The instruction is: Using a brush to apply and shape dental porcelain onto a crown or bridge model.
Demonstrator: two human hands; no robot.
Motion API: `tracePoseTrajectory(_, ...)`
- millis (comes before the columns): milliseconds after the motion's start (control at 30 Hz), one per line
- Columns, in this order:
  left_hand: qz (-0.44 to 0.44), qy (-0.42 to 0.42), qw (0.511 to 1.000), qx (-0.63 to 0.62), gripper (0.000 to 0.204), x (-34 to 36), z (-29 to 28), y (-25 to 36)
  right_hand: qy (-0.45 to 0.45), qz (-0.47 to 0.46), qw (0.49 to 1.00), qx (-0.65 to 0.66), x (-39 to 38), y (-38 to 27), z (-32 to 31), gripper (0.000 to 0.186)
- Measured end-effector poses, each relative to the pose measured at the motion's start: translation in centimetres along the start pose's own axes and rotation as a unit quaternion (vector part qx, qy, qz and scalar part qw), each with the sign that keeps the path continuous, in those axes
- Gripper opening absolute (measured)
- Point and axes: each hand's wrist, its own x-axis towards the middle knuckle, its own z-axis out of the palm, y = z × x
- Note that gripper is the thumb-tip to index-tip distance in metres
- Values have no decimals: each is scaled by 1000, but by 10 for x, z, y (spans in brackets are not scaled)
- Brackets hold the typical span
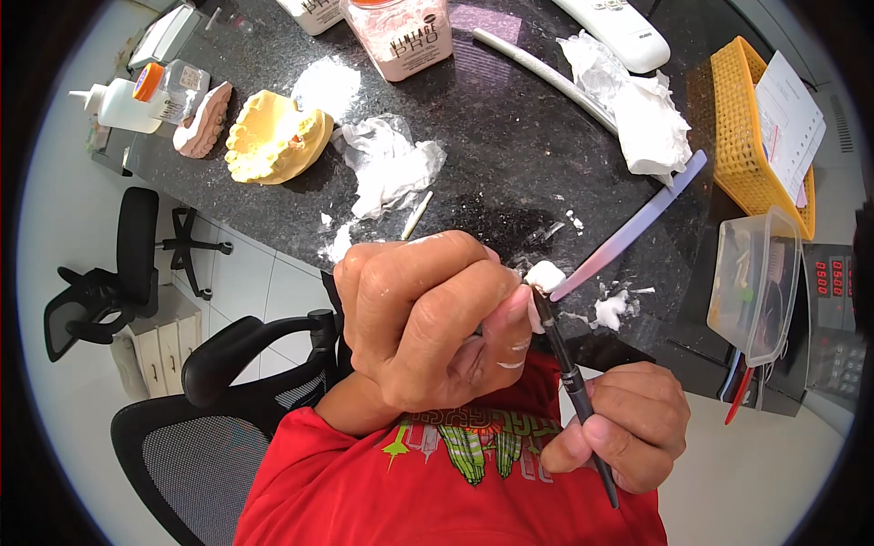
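My left hand [428, 314] is closed in a pinch at the middle of the view, with white smears on its fingers. At its fingertips is a small white tooth-like piece [546, 276], partly hidden by the thumb and forefinger. My right hand [633, 423] grips a slim black brush [575, 380] by its handle, lower right. The brush slants up to the left, and its tip end meets the white piece. Just beyond, a strip fading from pink to lilac [628, 227] lies on the dark speckled worktop [492, 164], beside a white clump [612, 311].
At the far left stand a yellow dental model [273, 141], a pinkish model [202, 120] and bottles [127, 105]. Behind are a jar of pink powder [401, 41] and crumpled tissue [387, 164]. Rightward: a yellow basket [742, 136], a transparent box [756, 282]. An office chair [200, 455] is left.
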Motion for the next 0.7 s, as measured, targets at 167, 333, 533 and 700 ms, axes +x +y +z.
tracePoseTrajectory(167, -1, 2, 1000, -2, 11, 1, 0, 0, 14, -8, 1000, 4, -1, 0, 1, 28)
tracePoseTrajectory(333, -6, -27, 1000, -1, 12, 1, -3, 0, 1, 2, 1000, 5, 0, 0, 0, 29)
tracePoseTrajectory(533, -6, -32, 999, -4, 15, 2, -3, 0, 0, -5, 1000, 13, 0, 1, -1, 29)
tracePoseTrajectory(700, 6, -26, 1000, -8, 18, 0, -2, -2, 46, -32, 998, -3, -4, 1, 6, 28)
